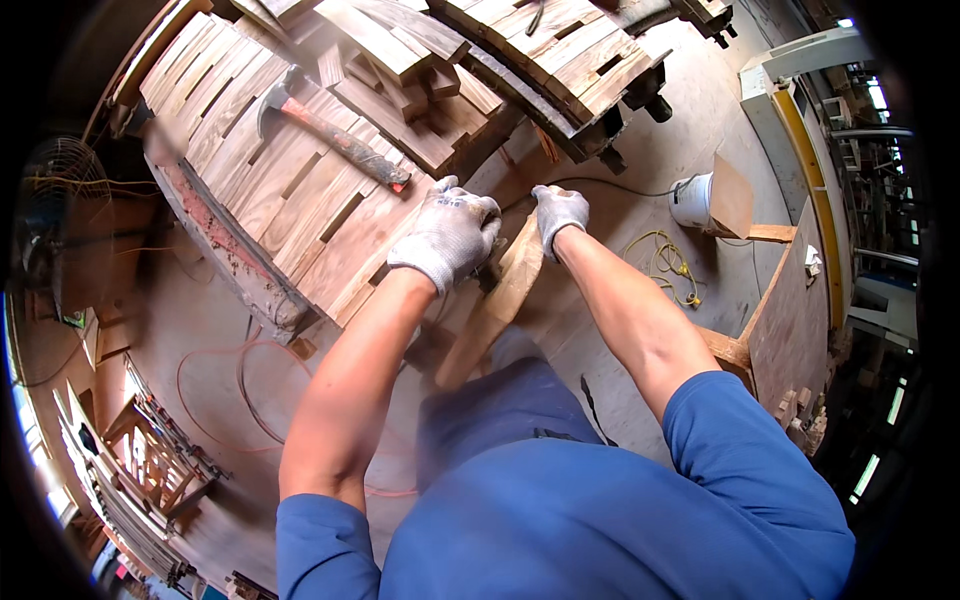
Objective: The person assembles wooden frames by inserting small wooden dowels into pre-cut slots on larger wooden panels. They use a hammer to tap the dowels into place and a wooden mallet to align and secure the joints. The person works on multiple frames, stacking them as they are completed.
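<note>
Both my hands wear pale work gloves. My left hand (450,230) is closed in a fist at the near right edge of a panel of glued-up wood strips (285,205); whatever lies inside its fingers is hidden. My right hand (562,213), a little apart from it, is closed around the upper end of a rough wooden board (495,300). This board slants down toward my legs, its lower end blurred. A claw hammer (335,140) with a worn red and black handle rests on the panel, beyond my left hand.
Loose wood blocks (385,60) are piled on the panel's far part. Another strip panel (560,50) sits beyond, with dark metal clamp parts (650,95) along its edge. A white bucket (692,200), a yellow cord (672,265) and a reddish hose (190,385) are on the floor.
</note>
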A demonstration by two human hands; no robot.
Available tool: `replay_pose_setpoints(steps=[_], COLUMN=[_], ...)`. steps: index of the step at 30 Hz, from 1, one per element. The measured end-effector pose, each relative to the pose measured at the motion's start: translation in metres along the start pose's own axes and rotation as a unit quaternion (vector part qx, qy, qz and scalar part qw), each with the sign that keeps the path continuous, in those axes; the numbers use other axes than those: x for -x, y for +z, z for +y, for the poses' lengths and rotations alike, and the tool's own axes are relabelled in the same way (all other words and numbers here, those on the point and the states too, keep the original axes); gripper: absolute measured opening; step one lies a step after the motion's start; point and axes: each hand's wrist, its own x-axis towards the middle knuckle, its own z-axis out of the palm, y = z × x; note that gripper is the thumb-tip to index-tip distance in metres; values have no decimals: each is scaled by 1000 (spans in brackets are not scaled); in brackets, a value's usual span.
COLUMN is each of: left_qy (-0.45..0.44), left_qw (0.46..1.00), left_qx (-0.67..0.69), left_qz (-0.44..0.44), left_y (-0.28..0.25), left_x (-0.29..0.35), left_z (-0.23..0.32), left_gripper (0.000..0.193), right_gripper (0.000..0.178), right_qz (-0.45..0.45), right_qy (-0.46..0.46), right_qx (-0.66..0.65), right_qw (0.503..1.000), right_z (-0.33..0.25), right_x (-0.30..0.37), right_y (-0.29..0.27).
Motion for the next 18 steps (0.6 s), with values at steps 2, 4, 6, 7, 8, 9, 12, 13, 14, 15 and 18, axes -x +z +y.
replay_pose_setpoints(steps=[2,4,6,7,8,9,12,13,14,15,18], left_qy=[24,15,-4,8,-10,-32,-21,-20,-17,-15,7], left_qw=[998,998,998,999,1000,999,999,999,998,997,997], left_qx=[17,-50,-61,-37,-6,-27,-37,-47,-61,-78,-75], left_qz=[56,27,-27,-24,-10,-14,-16,-9,-7,-2,32], left_y=[18,-8,-27,-20,-22,-19,-17,-15,-19,-22,-2], left_x=[2,5,4,2,6,7,1,0,3,3,3], left_z=[-9,11,22,17,16,13,19,17,21,24,5], left_gripper=[23,25,25,25,25,25,24,24,24,24,23], right_gripper=[47,59,58,56,45,46,50,52,52,50,50], right_qz=[6,-6,-11,-13,-7,-2,9,17,25,38,13], right_qy=[-13,-15,-45,-47,-42,-33,-13,-32,-23,-40,-30], right_qx=[21,53,74,46,27,22,22,19,12,32,-23], right_qw=[1000,998,996,998,999,999,1000,999,999,998,999], right_z=[13,34,27,36,32,32,28,22,21,24,22], right_x=[-12,-32,-26,-36,-31,-29,-31,-19,-19,-23,-21], right_y=[10,11,9,15,20,24,9,3,4,8,15])
